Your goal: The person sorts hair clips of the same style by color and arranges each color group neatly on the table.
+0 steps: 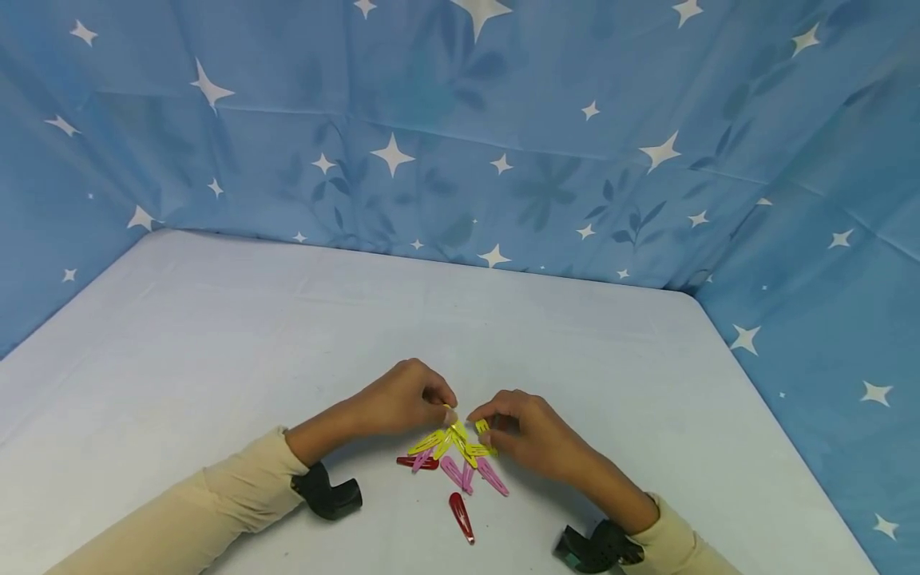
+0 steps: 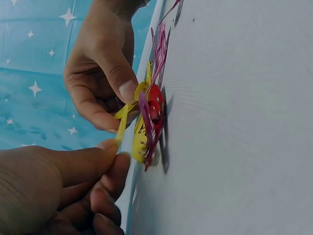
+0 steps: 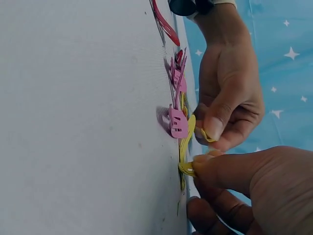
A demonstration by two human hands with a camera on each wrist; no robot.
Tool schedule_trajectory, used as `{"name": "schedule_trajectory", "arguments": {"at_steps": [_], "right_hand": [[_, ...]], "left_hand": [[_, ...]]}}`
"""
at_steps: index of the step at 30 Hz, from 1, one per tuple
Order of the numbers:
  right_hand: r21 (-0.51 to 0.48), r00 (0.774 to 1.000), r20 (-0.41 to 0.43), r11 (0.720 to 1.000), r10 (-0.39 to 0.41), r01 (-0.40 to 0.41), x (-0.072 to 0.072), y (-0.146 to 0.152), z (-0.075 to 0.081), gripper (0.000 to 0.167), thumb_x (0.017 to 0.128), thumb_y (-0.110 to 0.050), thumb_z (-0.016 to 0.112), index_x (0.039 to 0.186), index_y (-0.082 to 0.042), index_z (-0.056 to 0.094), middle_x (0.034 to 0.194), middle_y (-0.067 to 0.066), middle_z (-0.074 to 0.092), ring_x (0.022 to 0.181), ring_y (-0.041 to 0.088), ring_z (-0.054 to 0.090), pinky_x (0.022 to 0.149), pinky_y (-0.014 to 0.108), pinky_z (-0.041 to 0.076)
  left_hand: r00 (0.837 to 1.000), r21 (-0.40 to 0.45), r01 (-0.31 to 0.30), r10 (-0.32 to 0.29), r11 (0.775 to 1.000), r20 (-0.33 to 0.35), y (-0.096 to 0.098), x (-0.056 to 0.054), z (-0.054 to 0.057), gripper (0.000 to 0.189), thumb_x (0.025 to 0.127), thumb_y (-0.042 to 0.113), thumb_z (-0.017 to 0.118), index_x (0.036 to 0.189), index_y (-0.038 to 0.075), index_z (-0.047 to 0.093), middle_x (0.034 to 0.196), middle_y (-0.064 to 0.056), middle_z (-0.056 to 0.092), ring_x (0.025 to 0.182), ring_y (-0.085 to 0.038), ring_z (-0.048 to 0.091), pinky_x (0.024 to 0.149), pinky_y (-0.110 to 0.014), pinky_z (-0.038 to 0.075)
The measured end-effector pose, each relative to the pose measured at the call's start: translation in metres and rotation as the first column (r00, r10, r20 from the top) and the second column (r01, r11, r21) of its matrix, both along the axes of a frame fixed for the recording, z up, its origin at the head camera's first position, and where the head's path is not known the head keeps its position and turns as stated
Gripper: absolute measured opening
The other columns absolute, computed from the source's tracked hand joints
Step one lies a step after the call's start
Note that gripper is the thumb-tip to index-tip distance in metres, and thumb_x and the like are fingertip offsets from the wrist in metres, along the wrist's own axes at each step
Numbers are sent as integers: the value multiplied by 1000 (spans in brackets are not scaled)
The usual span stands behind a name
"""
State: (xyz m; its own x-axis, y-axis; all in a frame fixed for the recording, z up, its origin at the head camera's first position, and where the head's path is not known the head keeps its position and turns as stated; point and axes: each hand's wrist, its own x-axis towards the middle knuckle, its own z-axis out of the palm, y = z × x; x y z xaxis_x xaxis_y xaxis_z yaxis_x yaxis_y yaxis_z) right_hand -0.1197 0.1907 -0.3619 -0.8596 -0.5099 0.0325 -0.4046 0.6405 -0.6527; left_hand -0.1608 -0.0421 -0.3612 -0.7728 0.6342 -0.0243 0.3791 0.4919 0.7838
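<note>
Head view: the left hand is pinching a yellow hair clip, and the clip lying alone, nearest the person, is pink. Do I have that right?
Not quite: the clip lying alone, nearest the person, is red, not pink, as the head view shows. The rest stands: the left hand is pinching a yellow hair clip.

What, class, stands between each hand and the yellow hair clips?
Nothing visible: the left hand pinches one yellow clip and the right hand pinches a second yellow clip. The pink clips and the separate red clip lie on the near side, not between.
</note>
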Motion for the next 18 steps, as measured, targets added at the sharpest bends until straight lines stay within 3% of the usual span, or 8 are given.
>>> {"name": "schedule_trajectory", "arguments": {"at_steps": [3,9,16,18], "right_hand": [[-20,1000,9,999,-28,29,1,-1,0,26,87,-2,71,110,-14,74,90,-8,65,81,7,54,73,22,50],[-52,997,-4,996,-74,73,0,-3,-1,19,87,-3,72,103,-13,76,91,-6,70,80,7,58,75,21,53],[-96,998,8,994,-61,61,-1,-2,-1,17,88,-3,71,99,-15,76,93,-6,72,79,6,60,74,22,54],[-95,998,11,994,-60,61,-2,-1,1,17,88,-3,72,99,-15,76,92,-5,72,79,7,61,74,22,55]], "left_hand": [[999,48,-21,22,999,-29,0,-2,-1,9,89,9,72,94,8,79,85,6,73,82,-10,59,72,-24,49],[991,141,-31,49,989,-124,-4,-5,-1,19,92,7,68,108,3,77,93,-1,74,90,-10,61,75,-22,48],[997,191,-42,54,981,-56,-4,-8,2,20,93,2,65,110,-3,74,90,-6,70,69,-10,66,67,-20,52],[997,190,-53,62,980,-43,-1,-10,4,20,92,2,66,110,-2,74,93,-6,71,71,-9,66,67,-20,53]]}}
